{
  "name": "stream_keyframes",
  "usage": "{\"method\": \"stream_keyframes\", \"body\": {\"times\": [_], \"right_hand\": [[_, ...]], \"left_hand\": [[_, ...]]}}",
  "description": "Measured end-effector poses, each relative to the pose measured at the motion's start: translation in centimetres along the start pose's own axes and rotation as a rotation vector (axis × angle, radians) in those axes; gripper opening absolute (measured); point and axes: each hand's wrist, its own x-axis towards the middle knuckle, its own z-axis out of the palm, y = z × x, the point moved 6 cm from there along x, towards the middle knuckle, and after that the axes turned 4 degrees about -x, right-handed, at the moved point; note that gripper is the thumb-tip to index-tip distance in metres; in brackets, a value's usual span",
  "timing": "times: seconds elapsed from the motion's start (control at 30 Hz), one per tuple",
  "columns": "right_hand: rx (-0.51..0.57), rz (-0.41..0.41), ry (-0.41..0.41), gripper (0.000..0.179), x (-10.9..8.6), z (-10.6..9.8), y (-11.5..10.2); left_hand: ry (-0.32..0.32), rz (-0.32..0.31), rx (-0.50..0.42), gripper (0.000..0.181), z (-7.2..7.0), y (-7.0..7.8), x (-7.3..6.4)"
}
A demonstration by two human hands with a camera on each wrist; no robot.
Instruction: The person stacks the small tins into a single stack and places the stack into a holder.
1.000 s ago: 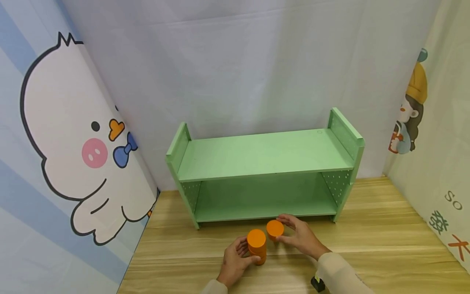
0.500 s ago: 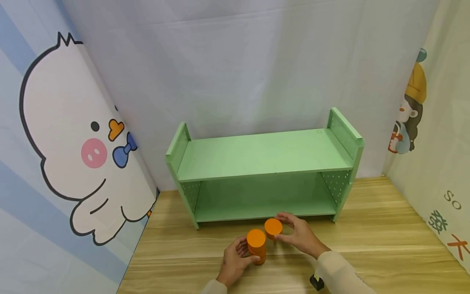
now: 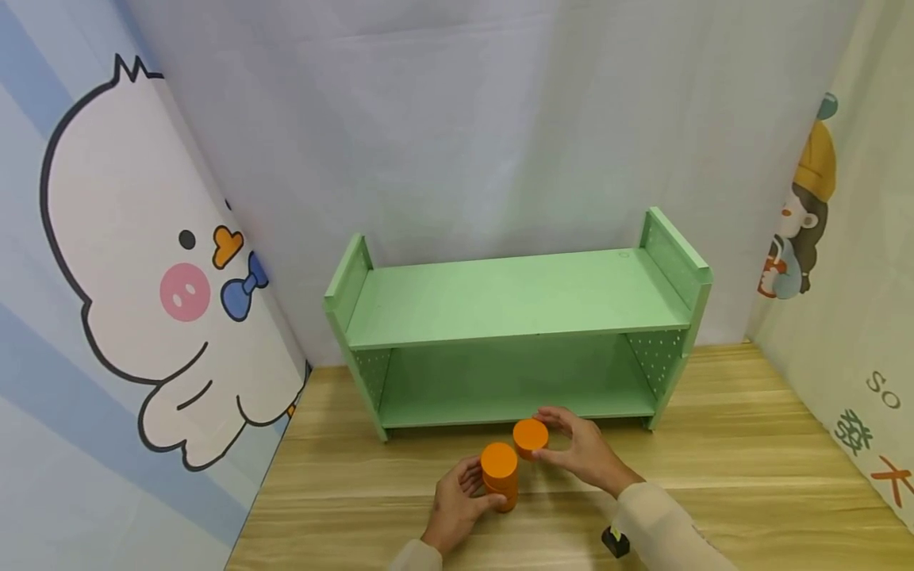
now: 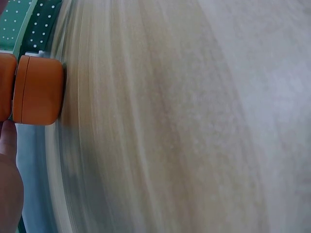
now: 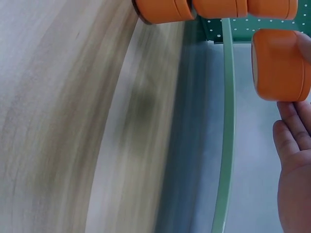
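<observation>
A stack of orange lidded round jars [image 3: 500, 468] stands on the table in front of the shelf. My left hand [image 3: 457, 503] grips this stack from the left, thumb on the near side and fingers behind. The left wrist view shows the bottom jar [image 4: 41, 92] and a fingertip at the seam above it. To the stack's right, my right hand [image 3: 587, 454] pinches another orange jar [image 3: 531, 438] between thumb and fingers. In the right wrist view this held jar [image 5: 277, 65] is off the table, level with or above the top of the three stacked jars [image 5: 218, 7].
Behind the hands stands a green two-tier shelf [image 3: 514, 300] with perforated side panels. A small black object [image 3: 616, 542] lies beside the right sleeve [image 3: 664, 523]. The wood-grain table [image 3: 343, 492] is bordered by cloth backdrops with cartoon prints.
My right hand has raised its jar slightly and brought it a little left, nearer the stack. My left hand keeps its place at the stack. The view has shifted very slightly.
</observation>
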Motion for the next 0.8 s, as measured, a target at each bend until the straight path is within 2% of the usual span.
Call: {"method": "stream_keyframes", "body": {"times": [0.33, 0.8], "right_hand": [[0.008, -0.022, 0.014, 0.065, 0.3, -0.5, -0.6], [-0.027, -0.079, 0.034, 0.062, 0.5, -0.7, -1.7]], "left_hand": [[0.001, -0.022, 0.005, 0.063, -0.1, -0.3, 0.3], [-0.010, -0.018, 0.009, 0.063, -0.1, -0.4, 0.3]]}}
